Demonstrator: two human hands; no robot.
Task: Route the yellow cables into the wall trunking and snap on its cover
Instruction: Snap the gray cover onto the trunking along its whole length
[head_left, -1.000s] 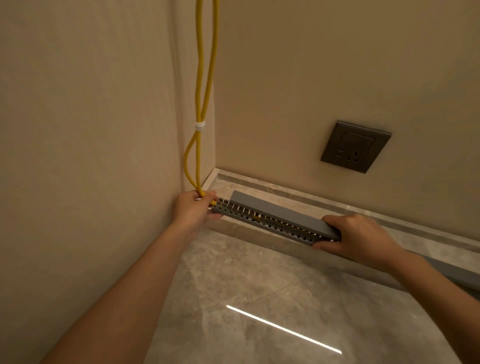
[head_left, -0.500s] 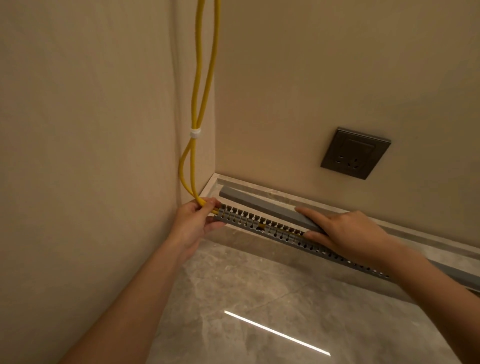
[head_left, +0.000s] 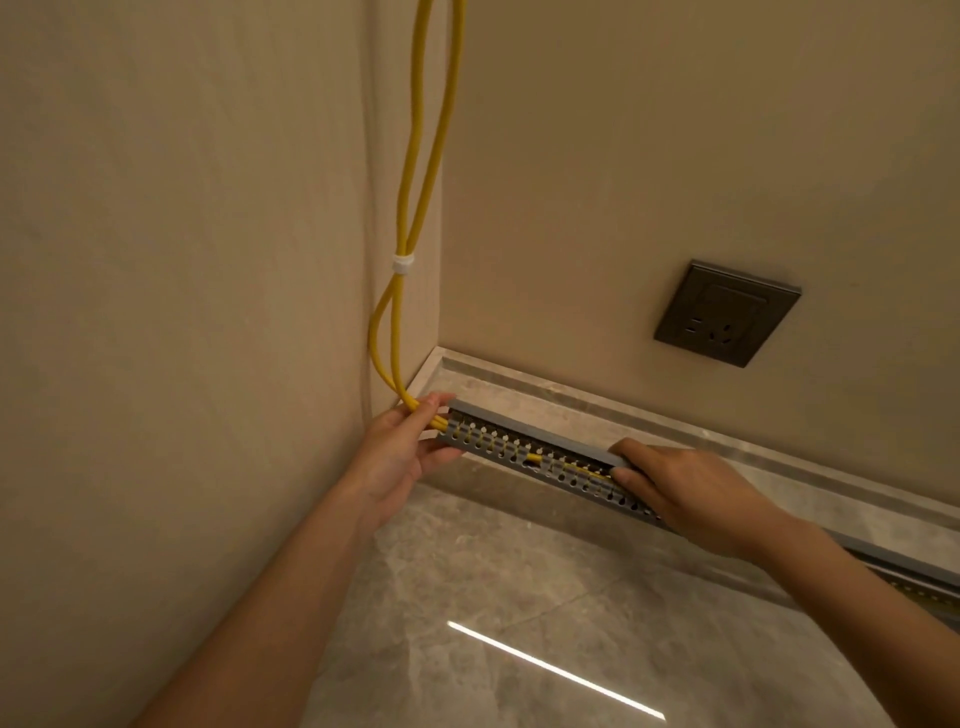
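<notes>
You've got yellow cables (head_left: 410, 208) w/ a white tie (head_left: 402, 263). Grey trunking (head_left: 498, 441), its side patterned w/ rows of slots & holes; grey cover (head_left: 530, 427). Beige walls (head_left: 182, 260), dark grey socket (head_left: 726, 313), grey marbled floor (head_left: 519, 582).

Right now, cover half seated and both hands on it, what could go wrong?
1. The yellow cables bend sharply under the left hand at the trunking end; the cover could pinch them there.
2. Yellow shows through the side slots, so a strand might catch as the right hand presses down.
</notes>
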